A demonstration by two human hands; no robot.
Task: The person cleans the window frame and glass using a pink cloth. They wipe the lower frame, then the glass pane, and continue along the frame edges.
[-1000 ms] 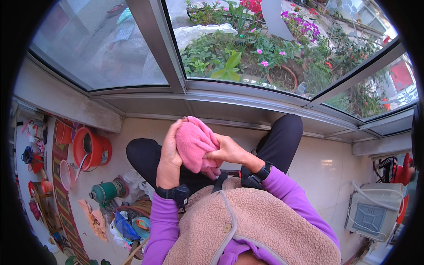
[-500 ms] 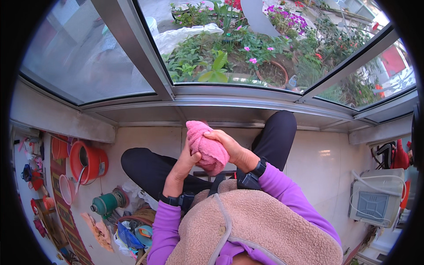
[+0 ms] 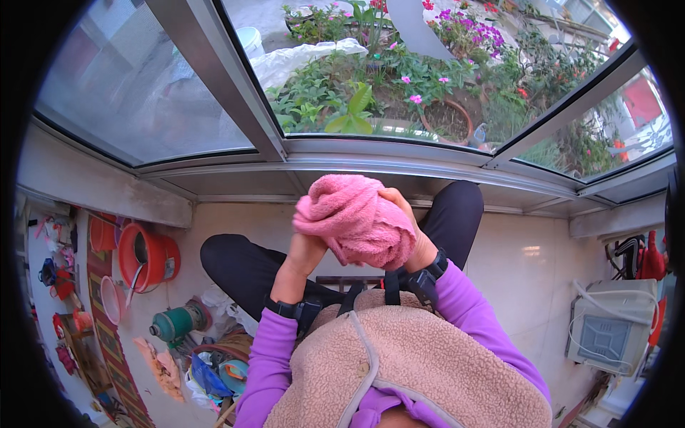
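A pink towel (image 3: 357, 217), bunched and twisted into a loose bundle, is held up between my two hands in front of my lap. My left hand (image 3: 307, 251) grips its left end from below, with most of the fingers hidden under the cloth. On the other side my right hand (image 3: 414, 228) is wrapped round the towel's right edge, its fingers partly behind the folds. Dark straps with small boxes sit on both my wrists. My knees in dark trousers (image 3: 457, 214) are spread to either side of the towel.
Glass windows with a metal frame (image 3: 385, 160) rise ahead, with a flower bed behind them. On the left floor stand a red bucket (image 3: 168, 257), a pink basin (image 3: 113, 299), a green thermos-like container (image 3: 175, 322) and assorted bags. At right is a grey-white appliance (image 3: 614, 324).
The towel has loosened from a tight roll into a wider bundle. My right hand has moved right and my hands are farther apart.
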